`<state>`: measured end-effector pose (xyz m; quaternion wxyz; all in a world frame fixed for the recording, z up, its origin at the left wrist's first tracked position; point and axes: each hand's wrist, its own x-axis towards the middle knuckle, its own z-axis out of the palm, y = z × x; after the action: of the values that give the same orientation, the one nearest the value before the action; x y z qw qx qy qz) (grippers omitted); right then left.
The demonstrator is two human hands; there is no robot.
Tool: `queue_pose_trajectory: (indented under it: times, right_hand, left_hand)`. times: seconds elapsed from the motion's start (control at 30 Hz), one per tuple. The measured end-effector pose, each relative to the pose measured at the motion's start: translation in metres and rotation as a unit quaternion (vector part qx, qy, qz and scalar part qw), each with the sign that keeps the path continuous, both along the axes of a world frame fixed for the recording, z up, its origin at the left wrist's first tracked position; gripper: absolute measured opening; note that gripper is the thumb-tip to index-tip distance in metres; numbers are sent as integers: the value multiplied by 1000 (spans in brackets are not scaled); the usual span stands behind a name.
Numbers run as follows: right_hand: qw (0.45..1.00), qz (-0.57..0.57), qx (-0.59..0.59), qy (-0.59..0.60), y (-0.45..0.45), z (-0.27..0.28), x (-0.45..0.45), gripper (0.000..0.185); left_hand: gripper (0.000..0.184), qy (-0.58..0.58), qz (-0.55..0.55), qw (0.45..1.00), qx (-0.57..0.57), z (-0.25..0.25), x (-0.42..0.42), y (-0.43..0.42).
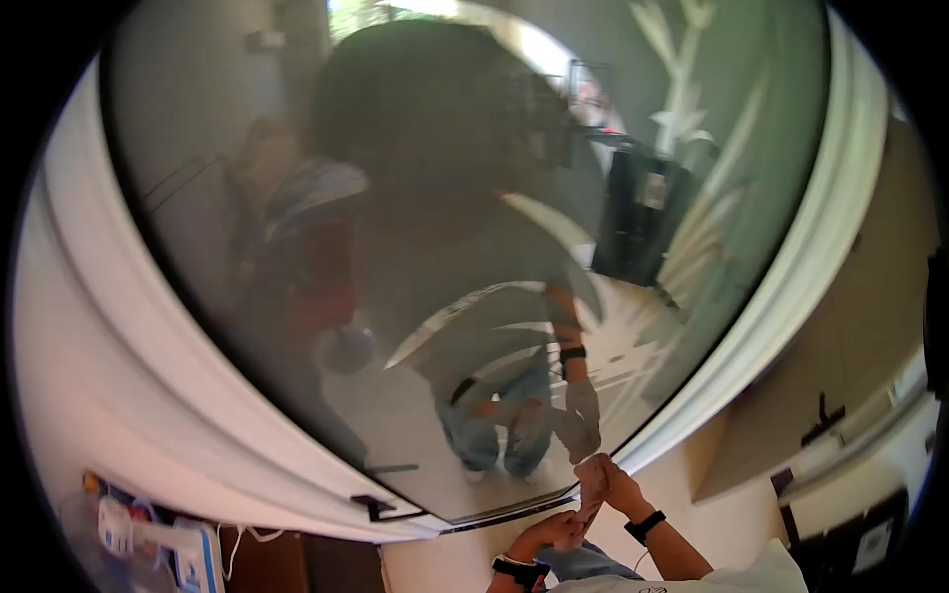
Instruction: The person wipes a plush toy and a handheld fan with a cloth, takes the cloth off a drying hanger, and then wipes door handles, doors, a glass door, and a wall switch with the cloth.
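A pinkish-brown cloth [590, 486] is bunched between my two hands, near the lower edge of a large dark glass door panel [435, 395]. My right hand [621, 491] grips its upper part, fingers wrapped round it. Lower and to the left, my left hand [554, 531] is closed on the cloth's lower end. Both wrists wear dark bands. Reflected in the glass are my body, my arms and the cloth. The glass carries pale leaf-shaped decorations.
A white frame [287, 450] surrounds the glass, with a black handle [381, 509] at its lower left. A white and blue appliance [163, 539] with a cable stands at the bottom left. Another door with a black handle [822, 420] is at right.
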<state>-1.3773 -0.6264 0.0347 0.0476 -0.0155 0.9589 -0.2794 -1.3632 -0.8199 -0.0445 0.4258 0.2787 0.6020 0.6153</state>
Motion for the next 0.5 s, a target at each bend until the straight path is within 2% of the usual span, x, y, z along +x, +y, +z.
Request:
queue_pose_trajectory:
  times: [0.07,0.13,0.17,0.23,0.27,0.3,0.37,0.43,0.5]
  right_hand:
    - [999,-39,-6,20,26,-2,16,64]
    - [998,-61,-12,30,44,-6,32,63]
    - [996,-81,-17,31,49,-11,39,63]
    - [993,-70,-21,92,50,-19,57,58]
    - [994,-99,-45,7,48,-8,65,51]
    - [993,-108,-54,7,49,-15,74,51]
    - [996,-55,-65,-30,57,-32,91,46]
    - [994,-61,-83,-25,69,-41,116,40]
    - [994,-55,-76,-62,84,-36,136,34]
  left_hand:
    - [26,43,15,996,-74,15,3,13]
    - [26,33,2,998,-47,-5,7,32]
    - [26,14,10,1000,-18,-2,11,37]
    - [24,-1,-17,999,-29,1,22,43]
    - [24,-3,-46,998,-38,0,29,48]
    - [24,-5,-72,996,-48,0,34,52]
    - [23,-29,-98,993,-51,14,42,59]
    - [23,49,-80,994,-57,17,50,72]
    - [21,75,-76,991,-86,33,59,88]
